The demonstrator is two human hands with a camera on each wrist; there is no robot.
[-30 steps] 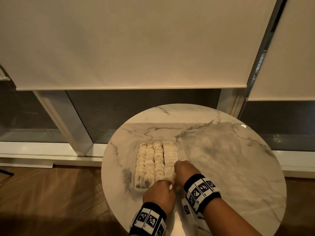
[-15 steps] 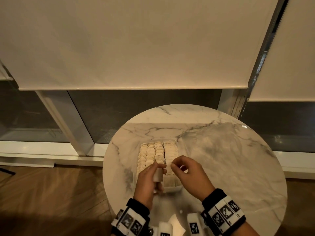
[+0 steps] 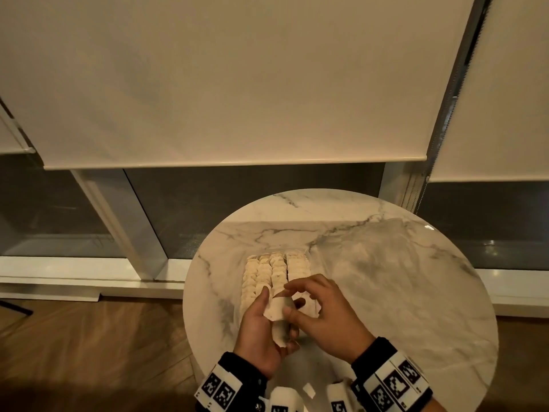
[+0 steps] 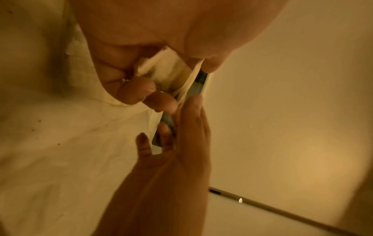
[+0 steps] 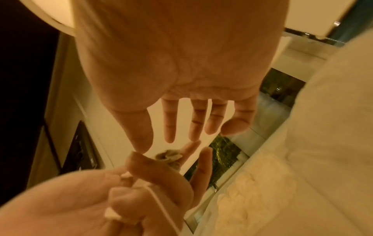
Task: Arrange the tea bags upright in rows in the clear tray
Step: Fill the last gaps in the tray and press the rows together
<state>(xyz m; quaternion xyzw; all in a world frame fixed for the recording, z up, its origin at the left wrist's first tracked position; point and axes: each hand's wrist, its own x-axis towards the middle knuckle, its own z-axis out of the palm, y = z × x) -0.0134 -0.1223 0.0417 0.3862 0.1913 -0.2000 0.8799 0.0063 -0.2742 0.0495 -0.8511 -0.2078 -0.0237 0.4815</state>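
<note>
A clear tray (image 3: 307, 252) on the round marble table holds several rows of pale tea bags (image 3: 276, 270) standing upright. Over its near end my left hand (image 3: 258, 325) grips a small stack of tea bags (image 3: 274, 310) between thumb and curled fingers. The same stack (image 4: 167, 68) shows in the left wrist view, and its crumpled top (image 5: 169, 155) in the right wrist view. My right hand (image 3: 323, 313) hovers beside the stack, fingertips brushing its top edge. Its fingers (image 5: 198, 121) are straight and spread and hold nothing. The hands hide the near end of the tray.
The marble table (image 3: 416, 337) stands before a window with lowered roller blinds (image 3: 237, 84). A translucent plastic sheet or bag (image 3: 371, 257) lies on the table right of the tray. Wooden floor (image 3: 89, 352) lies to the left below the table edge.
Both hands were down at the tray's near end. The left hand has lifted a stack of tea bags above it, and the right hand has come across to touch the stack.
</note>
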